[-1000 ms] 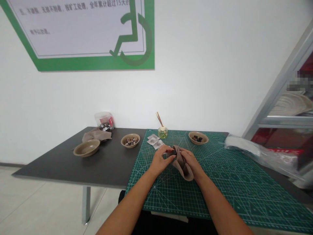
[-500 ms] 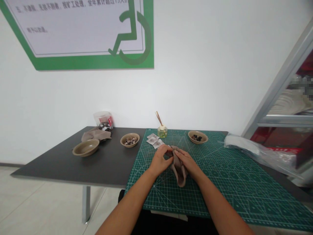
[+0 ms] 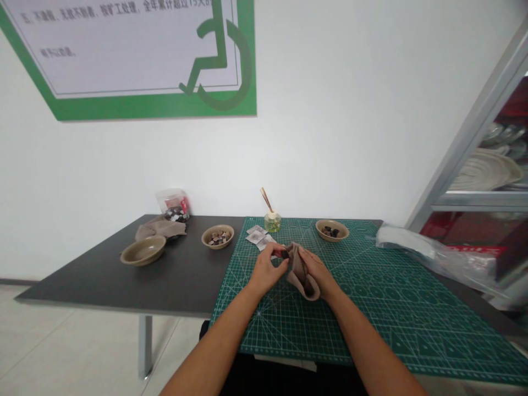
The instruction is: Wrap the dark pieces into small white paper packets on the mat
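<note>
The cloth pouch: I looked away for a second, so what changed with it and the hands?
The cloth pouch first sagged narrow, then bunched up again in the right hand. The left hand now pinches a small dark piece at its mouth. Both hands kept hold over the green mat; the bowls stayed put.

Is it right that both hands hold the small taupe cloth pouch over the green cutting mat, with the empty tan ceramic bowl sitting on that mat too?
Not quite. The head view shows the left hand and right hand holding the small taupe cloth pouch over the green cutting mat, but the empty tan ceramic bowl sits on the dark grey table, left of the mat.
</note>
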Demonstrator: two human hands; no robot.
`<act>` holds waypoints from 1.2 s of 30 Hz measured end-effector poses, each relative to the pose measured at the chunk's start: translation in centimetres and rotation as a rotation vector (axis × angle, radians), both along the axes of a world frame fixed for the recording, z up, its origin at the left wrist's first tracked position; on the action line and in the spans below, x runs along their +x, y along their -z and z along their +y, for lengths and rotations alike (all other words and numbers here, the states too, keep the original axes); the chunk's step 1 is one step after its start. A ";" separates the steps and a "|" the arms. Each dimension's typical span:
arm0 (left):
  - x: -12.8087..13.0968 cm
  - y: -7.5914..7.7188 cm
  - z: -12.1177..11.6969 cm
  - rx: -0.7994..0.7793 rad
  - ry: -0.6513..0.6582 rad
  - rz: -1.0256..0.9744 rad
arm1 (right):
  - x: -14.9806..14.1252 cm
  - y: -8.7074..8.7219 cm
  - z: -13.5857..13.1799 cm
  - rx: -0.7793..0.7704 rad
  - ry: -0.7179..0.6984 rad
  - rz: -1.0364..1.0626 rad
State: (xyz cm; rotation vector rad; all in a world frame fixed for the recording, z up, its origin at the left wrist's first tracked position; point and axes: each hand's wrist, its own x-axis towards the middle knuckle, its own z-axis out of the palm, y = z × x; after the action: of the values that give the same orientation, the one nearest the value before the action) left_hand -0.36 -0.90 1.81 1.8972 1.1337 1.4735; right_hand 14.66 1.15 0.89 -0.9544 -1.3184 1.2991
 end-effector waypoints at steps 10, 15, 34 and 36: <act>-0.2 0.0 0.3 0.086 -0.082 0.107 | -0.1 -0.1 0.0 -0.024 -0.012 0.066; -0.1 0.4 0.2 0.141 -0.085 0.235 | -0.2 0.2 -0.1 0.117 0.033 -0.135; 0.1 0.7 0.0 0.170 0.016 0.334 | 0.0 0.2 -0.4 0.279 -0.059 -0.398; 0.1 0.7 0.0 0.168 0.015 0.328 | 0.0 0.2 -0.4 0.264 -0.071 -0.387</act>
State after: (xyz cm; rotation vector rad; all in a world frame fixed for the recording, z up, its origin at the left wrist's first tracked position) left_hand -0.22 -0.85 1.11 2.3230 1.1607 1.3166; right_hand 14.69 0.74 0.72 -1.0095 -1.7861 0.9871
